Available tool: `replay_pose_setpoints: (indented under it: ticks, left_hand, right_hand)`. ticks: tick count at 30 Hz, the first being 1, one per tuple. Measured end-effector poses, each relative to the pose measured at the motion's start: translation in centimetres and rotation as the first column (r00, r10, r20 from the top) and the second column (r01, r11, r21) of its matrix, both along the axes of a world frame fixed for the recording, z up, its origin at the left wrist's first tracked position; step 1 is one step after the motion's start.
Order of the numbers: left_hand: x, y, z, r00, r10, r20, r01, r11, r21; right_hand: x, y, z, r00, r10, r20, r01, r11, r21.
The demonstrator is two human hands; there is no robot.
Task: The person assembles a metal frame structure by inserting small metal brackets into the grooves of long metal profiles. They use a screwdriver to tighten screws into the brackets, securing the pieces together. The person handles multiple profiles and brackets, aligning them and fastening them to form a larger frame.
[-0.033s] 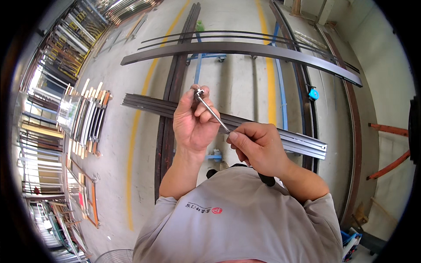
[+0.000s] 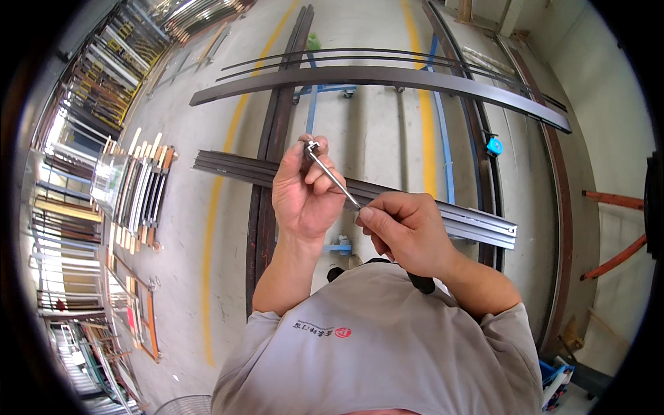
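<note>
My left hand [image 2: 309, 197] is raised palm up, its thumb and fingers closed on a small silvery metal fitting [image 2: 311, 147]. From that fitting a thin, straight metal rod [image 2: 332, 178] slants down to the right, across my left fingers. My right hand [image 2: 404, 227] pinches the rod's lower end between thumb and forefinger. Whether the rod is joined to the fitting or only touches it, I cannot tell. Beneath both hands lies a dark grooved metal profile [image 2: 232, 163], partly covered by them; its right end looks silvery.
A long dark flat bar [image 2: 387, 76] and thin dark strips lie across two dark rails [image 2: 280, 117] farther off. A blue tape measure [image 2: 494, 146] rests by the right rail. Racks of profiles [image 2: 69, 214] and a stack of wood-ended pieces [image 2: 142, 187] stand at left.
</note>
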State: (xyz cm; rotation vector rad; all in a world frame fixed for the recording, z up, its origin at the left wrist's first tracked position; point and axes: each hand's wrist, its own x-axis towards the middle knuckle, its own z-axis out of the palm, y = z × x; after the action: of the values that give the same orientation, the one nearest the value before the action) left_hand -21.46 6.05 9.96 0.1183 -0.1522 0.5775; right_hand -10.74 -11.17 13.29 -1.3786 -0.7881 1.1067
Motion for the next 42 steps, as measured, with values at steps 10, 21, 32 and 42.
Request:
replay_pose_setpoints:
  ticks: [10,21,32,42]
  left_hand:
    - [0.6,0.1,-0.2,0.99,-0.07,0.121,0.081,0.993,-0.09]
    - [0.4,0.9,-0.5,0.998,0.002,0.065,-0.006,0.998,0.062]
    - [-0.9,0.5,-0.1,0.962,0.267,-0.062,-0.239,0.928,0.286]
    - [-2.1,0.7,-0.1,0.938,0.339,-0.065,-0.289,0.873,0.392]
  right_hand:
    - [0.5,0.0,-0.4,0.986,0.077,-0.146,-0.066,0.994,0.085]
    - [1.0,0.4,0.1,0.979,0.083,-0.184,-0.075,0.996,0.049]
    - [-0.4,1.4,-2.3,0.783,-0.337,0.523,0.156,0.92,0.359]
    - [-2.4,3.0,-3.5,0.905,-0.28,0.32,0.179,0.933,0.311]
